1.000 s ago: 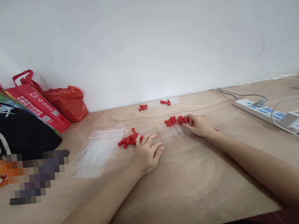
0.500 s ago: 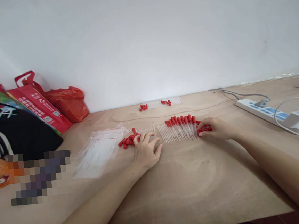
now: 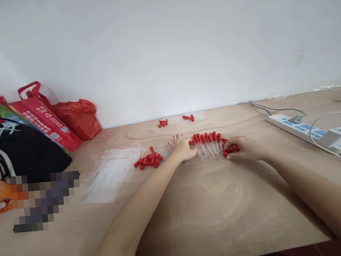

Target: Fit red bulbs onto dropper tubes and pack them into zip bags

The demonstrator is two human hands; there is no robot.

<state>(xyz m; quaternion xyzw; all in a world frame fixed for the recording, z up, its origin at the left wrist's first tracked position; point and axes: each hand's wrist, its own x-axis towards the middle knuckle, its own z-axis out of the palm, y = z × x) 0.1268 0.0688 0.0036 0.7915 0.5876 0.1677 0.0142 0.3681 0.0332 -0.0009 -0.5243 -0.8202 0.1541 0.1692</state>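
My left hand (image 3: 182, 147) is over the row of thin clear tubes (image 3: 165, 151), fingers apart, its thumb beside the nearest red-topped dropper. To its right lie several droppers (image 3: 209, 146) side by side, clear stems toward me and red rubber bulbs at the far end. At the right end of that row, my right hand (image 3: 244, 148) has its fingertips closed on loose red rubber bulbs (image 3: 231, 149); the exact grip is partly hidden. A pile of loose red rubber bulbs (image 3: 149, 160) sits left of the tubes.
Clear zip bags (image 3: 110, 177) lie to the left. Near the wall are another clear bag (image 3: 175, 120) and small red bulbs (image 3: 163, 123). A white power strip (image 3: 297, 127) with plugs and cables is at right. Red bags (image 3: 76, 119) and a black bag (image 3: 26, 156) stand at left.
My left hand has moved right and away from me, from beside the left bulb pile to the droppers' left end. My right hand has stayed almost in place at the loose bulbs.
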